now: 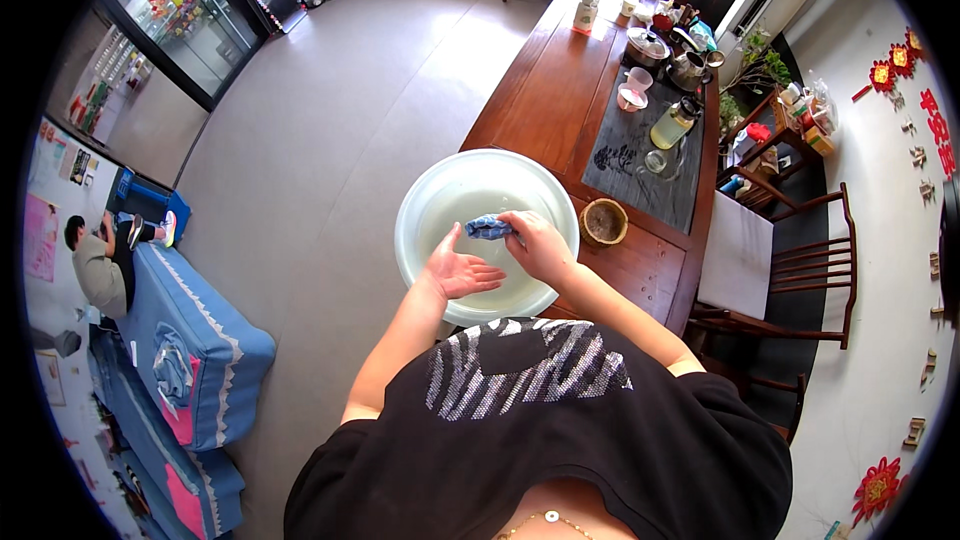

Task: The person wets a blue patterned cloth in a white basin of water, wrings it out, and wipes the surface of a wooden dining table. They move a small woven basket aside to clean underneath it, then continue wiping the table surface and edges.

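While the right hand (540, 246) holds blue cloth (487, 228), the left hand (458, 272) hovers nearby.

Two hands, the left hand (461, 272) and the right hand (540, 248), and one blue cloth (487, 228) are over one white basin (428, 202). To the basin's right stand one brown bowl (604, 223) and one yellowish pitcher (671, 127); well to its left, one seated person (103, 270).

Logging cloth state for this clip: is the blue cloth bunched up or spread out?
Bunched up: the blue cloth forms a compact wad held in the right hand.
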`<state>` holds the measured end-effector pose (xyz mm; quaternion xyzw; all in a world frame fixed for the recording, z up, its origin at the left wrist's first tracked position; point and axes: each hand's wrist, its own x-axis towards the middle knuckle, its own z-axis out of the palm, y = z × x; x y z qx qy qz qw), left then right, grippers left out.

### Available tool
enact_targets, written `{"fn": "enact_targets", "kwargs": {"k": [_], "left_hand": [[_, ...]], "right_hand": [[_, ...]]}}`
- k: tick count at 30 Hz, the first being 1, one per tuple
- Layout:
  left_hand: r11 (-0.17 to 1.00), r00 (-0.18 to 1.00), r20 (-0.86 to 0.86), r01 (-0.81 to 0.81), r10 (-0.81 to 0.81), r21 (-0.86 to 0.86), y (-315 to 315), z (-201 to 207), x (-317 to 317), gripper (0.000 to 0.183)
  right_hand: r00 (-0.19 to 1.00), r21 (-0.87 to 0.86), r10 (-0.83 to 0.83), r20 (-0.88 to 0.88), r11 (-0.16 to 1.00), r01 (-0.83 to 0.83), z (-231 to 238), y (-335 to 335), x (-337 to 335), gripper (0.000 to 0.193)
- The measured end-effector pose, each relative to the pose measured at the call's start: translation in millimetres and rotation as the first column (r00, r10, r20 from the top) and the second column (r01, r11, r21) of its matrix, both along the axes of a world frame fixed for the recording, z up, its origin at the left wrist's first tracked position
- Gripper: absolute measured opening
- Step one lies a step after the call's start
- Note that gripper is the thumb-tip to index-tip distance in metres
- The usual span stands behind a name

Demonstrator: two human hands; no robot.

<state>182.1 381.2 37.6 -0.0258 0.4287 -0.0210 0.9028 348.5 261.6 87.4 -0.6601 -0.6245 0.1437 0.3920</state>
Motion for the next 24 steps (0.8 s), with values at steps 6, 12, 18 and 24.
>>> {"fn": "enact_targets", "kwargs": {"k": [6,12,18,24], "left_hand": [[0.969,0.945,0.296,-0.190,0.136,0.159,8.1,-39.4,5.4,0.044],[0.854,0.978,0.210,-0.112,0.002,0.508,0.3,-58.8,0.2,0.036],[0.807,0.985,0.169,-0.075,-0.031,0.586,-26.7,-28.9,14.7,0.035],[0.851,0.992,0.126,-0.066,0.000,0.521,-22.1,-28.6,4.8,0.039]], "right_hand": [[0.953,-0.026,0.281,0.114,0.960,-0.280,9.5,-20.4,-2.0,0.032],[0.966,-0.006,0.248,0.070,0.969,-0.249,-2.1,-30.2,-12.7,0.023],[0.827,-0.344,-0.391,-0.403,0.903,0.259,-78.9,9.6,-0.4,0.023],[0.707,-0.276,-0.333,-0.624,0.940,0.199,-76.1,25.3,-15.9,0.031]]}}
